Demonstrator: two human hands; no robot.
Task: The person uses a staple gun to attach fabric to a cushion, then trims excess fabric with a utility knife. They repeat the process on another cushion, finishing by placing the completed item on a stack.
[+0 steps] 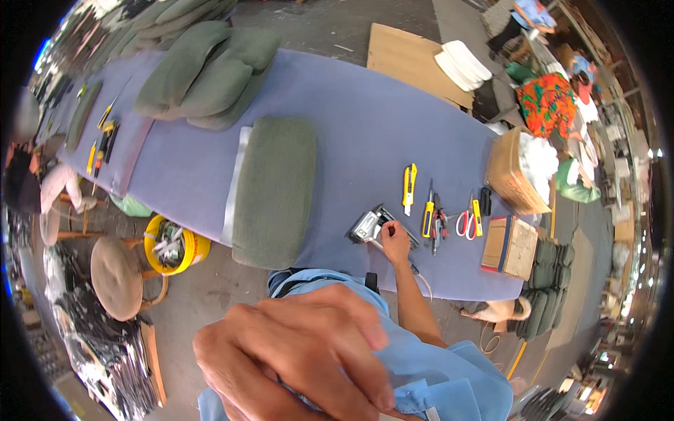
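Observation:
On the table's near edge, my right hand (pixel 397 241) has its fingers curled at the handle of a silver and black staple gun (pixel 366 226); the hand partly covers the tool. A thin hose runs from it toward the table edge. My left hand (pixel 295 347) is raised large and close at the bottom middle, its fingers loosely bent and apart, with nothing seen in them. Left of the staple gun lies a dark green fabric-covered cushion (pixel 276 193), with a white strip showing along its left side. A yellow utility knife (pixel 409 188) lies just beyond the staple gun.
A yellow-handled screwdriver (pixel 427 219), pliers (pixel 439 223) and scissors (pixel 465 223) lie to the right, near a small cardboard box (pixel 509 247). Farther off stands an open carton (pixel 516 172) with white stuffing. Green cushions (pixel 210 77) are piled far left; a yellow bucket (pixel 193 249) stands below.

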